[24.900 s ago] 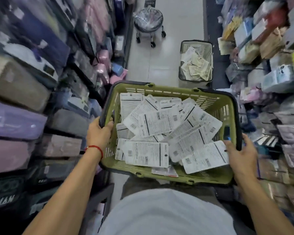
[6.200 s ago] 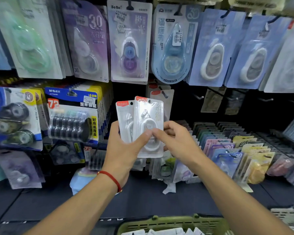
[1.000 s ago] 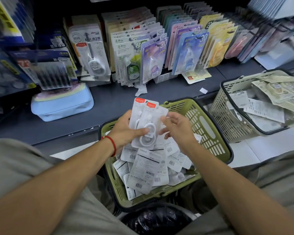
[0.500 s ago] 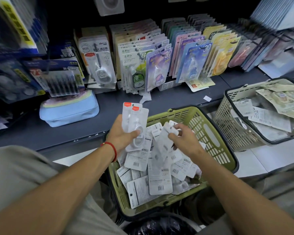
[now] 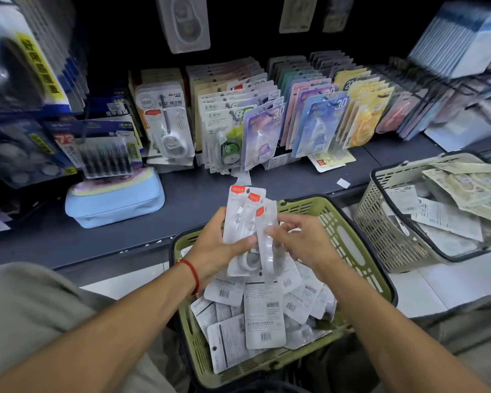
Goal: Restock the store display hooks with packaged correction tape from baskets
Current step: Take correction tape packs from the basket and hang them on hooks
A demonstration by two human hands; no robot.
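My left hand (image 5: 213,248) grips a small fan of clear correction tape packs (image 5: 243,219) with red corner labels, held upright over the green basket (image 5: 349,245). My right hand (image 5: 301,239) pinches the rightmost pack of that fan against the others. The green basket sits between my knees and holds several more packs (image 5: 264,313) lying face down, barcodes up. More packs of tape (image 5: 167,123) stand in rows at the back of the dark shelf, and one pack (image 5: 183,22) hangs above them.
A beige basket (image 5: 391,239) with cream-coloured packs stands on the floor at the right. A light blue pouch (image 5: 114,199) lies on the dark shelf (image 5: 199,197) at the left. Rows of coloured tape packs (image 5: 318,120) fill the shelf's back. My knees flank the green basket.
My right hand has come up from the basket with a third pack and laid it against the two in my left hand. The camera has tilted up slightly.
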